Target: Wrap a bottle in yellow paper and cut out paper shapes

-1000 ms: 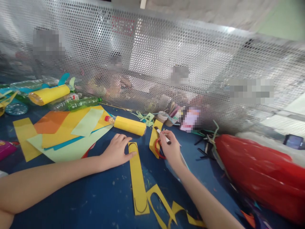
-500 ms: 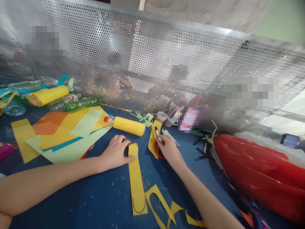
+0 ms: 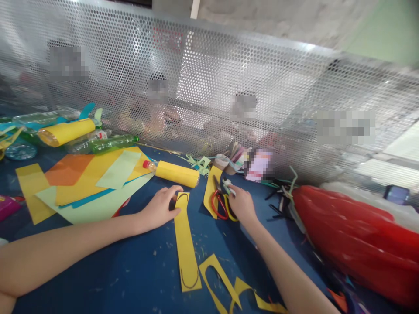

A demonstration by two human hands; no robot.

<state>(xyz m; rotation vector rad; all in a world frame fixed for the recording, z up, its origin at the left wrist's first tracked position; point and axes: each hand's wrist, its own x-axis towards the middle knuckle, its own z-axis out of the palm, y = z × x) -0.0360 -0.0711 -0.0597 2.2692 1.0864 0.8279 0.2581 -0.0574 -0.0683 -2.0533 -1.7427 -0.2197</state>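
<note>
My left hand [image 3: 159,207] rests on the blue table with its curled fingers and thumb pinching the top end of a long yellow paper strip [image 3: 185,244] that has black curved lines drawn at both ends. My right hand [image 3: 241,203] is closed just right of a pair of scissors [image 3: 220,204] with red and yellow handle loops, which lie on a yellow paper piece [image 3: 211,187]. Its fingertips pinch something small and pale that I cannot make out.
A yellow-wrapped bottle [image 3: 176,173] lies beyond the strip. Coloured paper sheets [image 3: 88,185] and more bottles [image 3: 111,143] are at the left. Yellow offcuts [image 3: 229,285] lie near me. A red shiny bag [image 3: 353,237] fills the right. A perforated metal screen [image 3: 209,87] closes the back.
My right hand no longer shows the marker it held up and has dropped beside the scissors. My left fingers went from lying flat to curling round the strip's top end.
</note>
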